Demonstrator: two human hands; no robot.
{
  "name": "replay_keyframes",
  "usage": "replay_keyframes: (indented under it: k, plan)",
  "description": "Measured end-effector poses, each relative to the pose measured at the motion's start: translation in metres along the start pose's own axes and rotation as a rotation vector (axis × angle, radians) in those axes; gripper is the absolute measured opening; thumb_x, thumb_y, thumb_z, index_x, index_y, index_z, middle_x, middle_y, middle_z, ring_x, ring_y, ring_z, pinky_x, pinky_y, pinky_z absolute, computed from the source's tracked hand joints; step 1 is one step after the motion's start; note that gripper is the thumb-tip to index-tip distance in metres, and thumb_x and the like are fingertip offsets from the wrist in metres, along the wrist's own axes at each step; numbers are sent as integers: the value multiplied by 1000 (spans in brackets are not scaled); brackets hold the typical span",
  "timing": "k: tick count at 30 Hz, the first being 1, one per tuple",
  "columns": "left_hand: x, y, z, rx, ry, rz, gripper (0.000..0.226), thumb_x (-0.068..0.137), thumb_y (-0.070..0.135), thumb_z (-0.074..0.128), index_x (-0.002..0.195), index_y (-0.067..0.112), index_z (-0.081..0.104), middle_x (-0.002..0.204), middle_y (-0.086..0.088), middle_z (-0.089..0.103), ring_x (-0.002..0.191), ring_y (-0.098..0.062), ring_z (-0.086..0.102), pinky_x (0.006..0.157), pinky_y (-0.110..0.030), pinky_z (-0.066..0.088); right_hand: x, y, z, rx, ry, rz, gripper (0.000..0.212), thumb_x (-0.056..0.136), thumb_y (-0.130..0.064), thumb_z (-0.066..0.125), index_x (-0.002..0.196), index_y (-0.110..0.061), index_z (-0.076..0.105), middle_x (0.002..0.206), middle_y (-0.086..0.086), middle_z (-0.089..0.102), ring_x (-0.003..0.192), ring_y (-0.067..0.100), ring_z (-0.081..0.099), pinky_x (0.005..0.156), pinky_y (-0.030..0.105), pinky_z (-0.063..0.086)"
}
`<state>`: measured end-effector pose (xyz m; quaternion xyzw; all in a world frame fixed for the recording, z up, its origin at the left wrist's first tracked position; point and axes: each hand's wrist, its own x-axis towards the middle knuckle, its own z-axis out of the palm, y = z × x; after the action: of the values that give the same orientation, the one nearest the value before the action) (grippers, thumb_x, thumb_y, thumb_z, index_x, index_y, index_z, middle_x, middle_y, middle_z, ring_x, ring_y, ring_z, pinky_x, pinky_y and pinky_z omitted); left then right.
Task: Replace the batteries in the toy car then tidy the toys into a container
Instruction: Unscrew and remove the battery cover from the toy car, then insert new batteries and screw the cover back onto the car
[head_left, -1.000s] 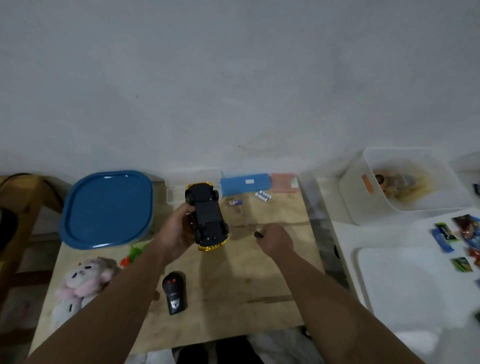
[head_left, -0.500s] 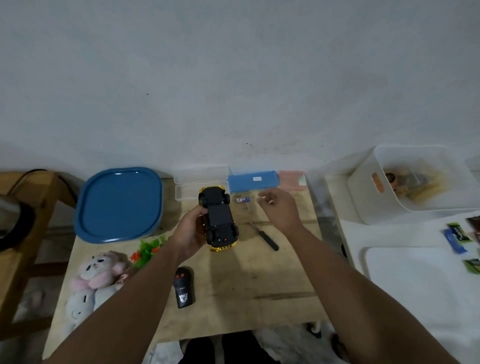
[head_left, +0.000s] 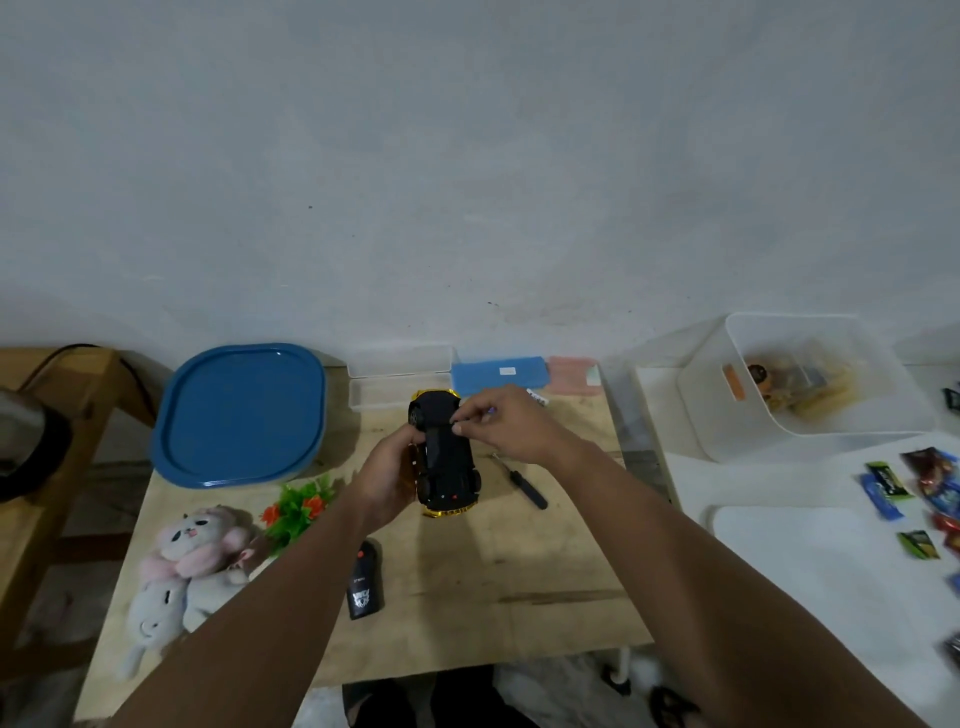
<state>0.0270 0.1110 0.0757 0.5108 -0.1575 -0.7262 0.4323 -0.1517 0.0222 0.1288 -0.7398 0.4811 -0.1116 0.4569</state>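
Note:
The toy car (head_left: 445, 457) lies upside down above the wooden table (head_left: 519, 571), black underside up with a yellow body edge showing. My left hand (head_left: 387, 480) grips it from the left side. My right hand (head_left: 506, 428) pinches a small battery, its pale end touching the car's underside near the far wheels. More white batteries (head_left: 537, 397) lie just behind that hand. A black screwdriver (head_left: 525, 484) rests on the table right of the car. A black remote (head_left: 366, 579) lies near the front.
A blue lidded container (head_left: 241, 415) sits back left, with clear trays (head_left: 400, 371), a blue case (head_left: 498, 374) and a pink box (head_left: 574, 374) along the wall. Plush toys (head_left: 182, 561) and a green plastic plant (head_left: 298, 506) lie left. A white bin (head_left: 857, 415) and snack packets (head_left: 930, 478) are right.
My right hand put the screwdriver down, reached back to the batteries by the blue case, and has come to the car's underside with one. My left hand kept hold of the car.

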Motion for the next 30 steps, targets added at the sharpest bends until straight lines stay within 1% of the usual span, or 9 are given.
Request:
replay_keyframes:
  k: [5,9,12,15,18,22,24,27,30]
  plan:
    - [0,-2,-4,-23,40,-24,67,72,35,65,131,3,66,120,-22,66,109,-38,65,96,-50,52,-5,-5,-10,165,-29,35,9,88,-19,77,96,-18,81,92,-8,77,79,-2,65,67,14,47]
    - [2,-5,-13,-69,79,-33,67,73,29,65,135,7,63,134,-25,66,118,-41,66,97,-51,55,-6,1,-28,372,125,114,13,89,-15,76,100,-10,78,73,-13,74,53,-3,56,52,15,43]
    - [2,-6,-23,-107,112,-38,67,75,26,66,139,6,60,138,-26,63,115,-41,66,97,-52,55,-7,25,-32,372,223,206,15,88,-18,77,102,-13,80,75,-9,74,52,3,51,52,20,43]
    - [3,-10,-32,-120,106,-46,57,84,24,61,138,5,60,137,-26,64,110,-37,69,87,-47,61,-8,55,-15,379,238,303,13,87,-3,75,99,-3,78,71,-6,71,52,2,55,47,13,43]
    - [6,-14,-39,-120,112,-65,63,75,27,64,135,6,63,139,-26,63,112,-38,68,91,-49,60,-8,88,15,310,164,386,9,86,2,74,93,0,78,60,-11,69,47,-2,57,45,12,42]
    - [14,-19,-51,-117,113,-70,66,76,28,65,138,6,62,141,-27,61,116,-39,67,89,-48,61,-1,120,55,174,41,398,10,85,1,75,94,1,79,70,-7,68,54,-5,59,55,9,44]
    - [16,-22,-54,-115,112,-76,67,76,28,64,139,7,61,141,-27,61,118,-41,66,90,-48,61,5,130,71,132,-6,414,11,86,3,72,95,3,78,67,-5,65,49,-5,57,59,17,48]
    - [18,-23,-56,-123,110,-88,67,76,28,64,139,6,61,143,-28,59,126,-46,62,103,-55,54,15,136,85,98,-79,415,9,87,4,67,87,2,76,69,6,67,55,12,60,64,34,54]
    - [18,-22,-56,-119,107,-75,65,77,28,64,137,5,62,142,-30,59,116,-41,67,96,-50,58,21,134,90,14,-109,398,19,88,1,65,79,-12,76,62,-1,64,48,7,57,59,26,50]
